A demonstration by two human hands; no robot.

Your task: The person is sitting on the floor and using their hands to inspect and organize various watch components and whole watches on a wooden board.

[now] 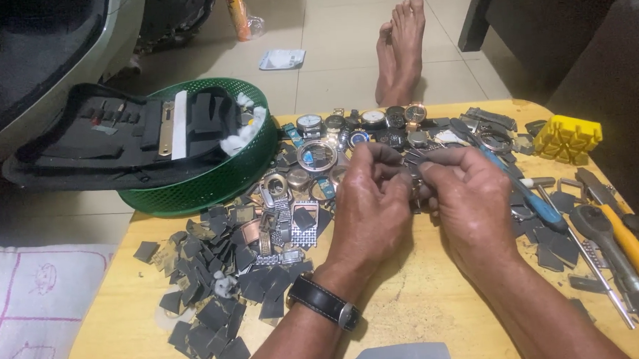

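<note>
Wooden tabletop [411, 297] cluttered with watch parts. Left hand [367, 210] and right hand [471, 201] together mid-table, both pinching a metal watch band [414, 174]. Probably light, slippery, floppy; hold by link edges.

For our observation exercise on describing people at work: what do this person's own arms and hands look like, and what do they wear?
Both forearms are bare, with no sleeves in view. The left hand has a black strap round its wrist, with a silver metal buckle; no watch face shows. The right hand wears no glove and no wristband. No ring can be made out on either hand.
</note>
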